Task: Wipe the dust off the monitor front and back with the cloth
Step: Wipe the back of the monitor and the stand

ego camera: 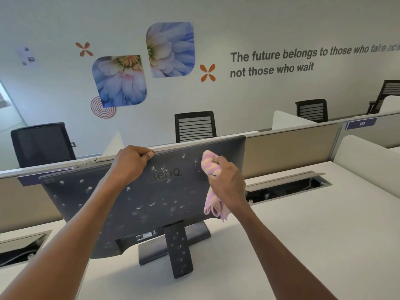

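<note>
White surface [281,245] fills the lower part of the view, a plain office desk top with a long cable slot [287,188] cut into it on the right side and another slot [21,247] at the left edge. Low beige partition panels [292,152] with grey top rails divide the desks. Behind them stand several black office chairs [194,126] with slatted or mesh backs. The back wall [259,22] is pale and carries two blue flower pictures [171,49], small orange petal shapes and a ring pattern.

On the wall grey letters read "The future belongs to those who take" and, below, "not those who wait"; the end of the first line is blurred. A small blue plate [361,123] on the right partition has digits too small to read surely.

The monitor [138,202] stands on the surface with its dark back turned to the person, tilted, on a dark stand [179,250]. Raised letters "BenQ" are on its back, and many pale spots are spread over the back and the stand. A small label near the lower edge is not readable.

The left hand [132,161] is closed on the top edge of the monitor. The right hand [227,180] grips a pink and yellow striped cloth [211,163], pressed against the upper right of the monitor's back, with one end hanging down.
</note>
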